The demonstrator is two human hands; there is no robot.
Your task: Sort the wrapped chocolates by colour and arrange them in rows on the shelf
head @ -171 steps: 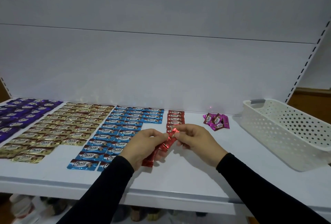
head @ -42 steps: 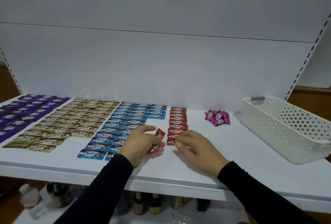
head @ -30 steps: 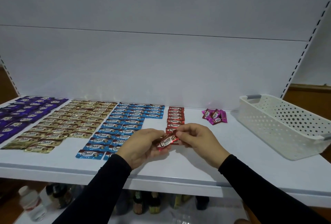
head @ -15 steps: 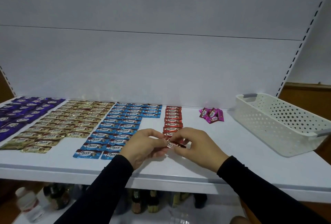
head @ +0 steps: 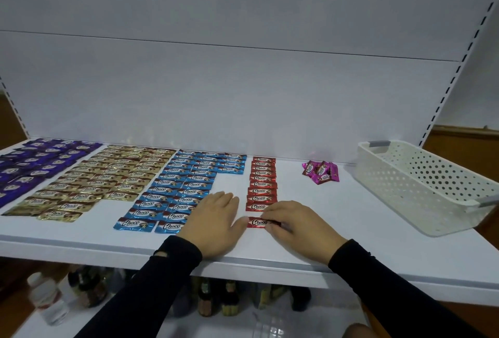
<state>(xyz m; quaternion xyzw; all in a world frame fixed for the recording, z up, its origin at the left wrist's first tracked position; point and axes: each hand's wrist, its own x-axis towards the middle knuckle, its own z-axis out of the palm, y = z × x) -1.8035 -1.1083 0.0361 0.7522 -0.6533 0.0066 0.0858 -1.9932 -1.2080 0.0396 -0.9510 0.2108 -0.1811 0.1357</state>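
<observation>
Red chocolate point(head: 258, 222) on shelf point(head: 351, 235) | right hand point(head: 298, 225) pinching it | left hand point(head: 213, 223) flat, spread

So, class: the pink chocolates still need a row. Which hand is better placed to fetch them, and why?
Right. The pink chocolates lie on the right hand side, between the red column and the basket; the left hand rests beyond the red column, by the blue rows.
</observation>
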